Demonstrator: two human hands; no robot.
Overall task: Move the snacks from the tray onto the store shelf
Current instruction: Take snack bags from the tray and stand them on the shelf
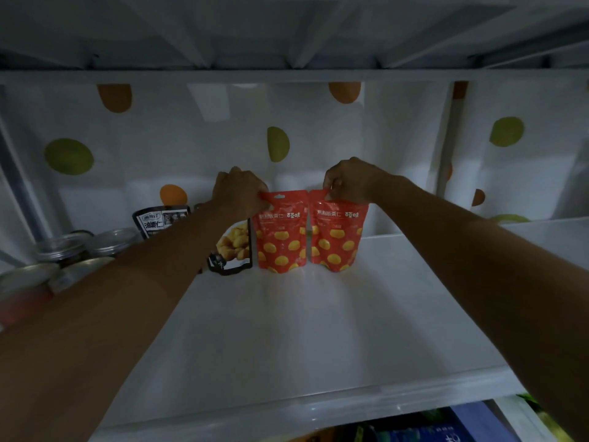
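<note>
Two red pouches [281, 231] [338, 229] stand on the shelf [287, 330], each hand [240, 193] [349, 181] pinching a top seal; light, soft, likely to topple.

- Black pouch [159, 220], left of left hand [237, 193]: lower part was hidden behind left forearm; label print blurred, not readable.
- Pouch with yellow snack picture [234, 247], below left hand: top was covered by wrist.
- Fine print on left red pouch [282, 232] and right red pouch [338, 234], below right hand [349, 183]: too small to read.
- Cans [63, 247], left of left forearm: partly hidden by arm; nearest ones blurred, cut off by frame edge.
- Packages [446, 425] under right forearm: cut off by bottom edge, kind could not be told.
</note>
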